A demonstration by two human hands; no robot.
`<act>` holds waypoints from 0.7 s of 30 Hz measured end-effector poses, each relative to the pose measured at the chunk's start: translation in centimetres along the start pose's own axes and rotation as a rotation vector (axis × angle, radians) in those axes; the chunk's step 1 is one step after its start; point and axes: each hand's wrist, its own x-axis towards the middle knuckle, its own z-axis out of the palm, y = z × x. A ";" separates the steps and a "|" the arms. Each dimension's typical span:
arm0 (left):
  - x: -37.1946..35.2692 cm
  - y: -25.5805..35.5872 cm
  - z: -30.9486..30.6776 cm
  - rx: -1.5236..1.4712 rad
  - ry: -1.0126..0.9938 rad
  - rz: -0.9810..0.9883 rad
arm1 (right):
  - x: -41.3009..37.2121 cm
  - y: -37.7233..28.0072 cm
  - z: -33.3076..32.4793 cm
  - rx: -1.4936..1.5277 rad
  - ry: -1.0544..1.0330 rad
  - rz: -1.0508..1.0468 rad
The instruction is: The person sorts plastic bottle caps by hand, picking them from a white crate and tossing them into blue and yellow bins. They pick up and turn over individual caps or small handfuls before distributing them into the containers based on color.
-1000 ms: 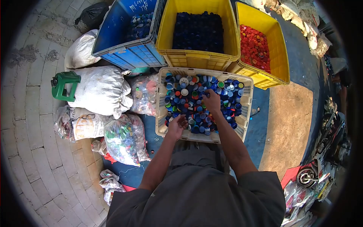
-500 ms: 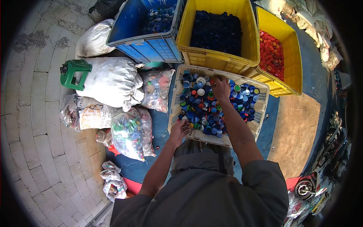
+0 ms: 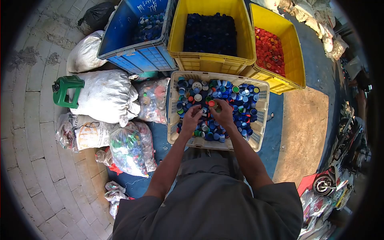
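Note:
A cream plastic crate (image 3: 262, 120) full of mixed bottle caps (image 3: 224, 95), mostly blue, stands in front of my body. Over the caps, my right hand (image 3: 223, 114) pinches a red bottle cap (image 3: 211, 103) between thumb and fingers. Close by on its left is my left hand (image 3: 192, 119), its fingers curled together above the caps. Whatever sits in those left fingertips is too small to make out. A white perforated cap (image 3: 197, 86) lies among the others near the crate's far left corner.
Beyond the crate stand a blue bin (image 3: 136, 60) of mixed caps, a yellow bin (image 3: 212, 62) of dark blue caps and another yellow bin (image 3: 294, 52) of red caps. White sacks (image 3: 106, 96), a green jug (image 3: 64, 94) and cap-filled bags (image 3: 130, 150) crowd the left. Cardboard (image 3: 304, 132) lies right.
My right hand has come back from the crate's far side with a red cap. My left hand has moved from the near left edge in over the caps, beside it. The view has shifted slightly.

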 end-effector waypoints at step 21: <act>0.3 -1.1 3.2 -0.289 -0.122 -0.183 | -4.4 -1.3 -4.3 0.003 -0.174 0.014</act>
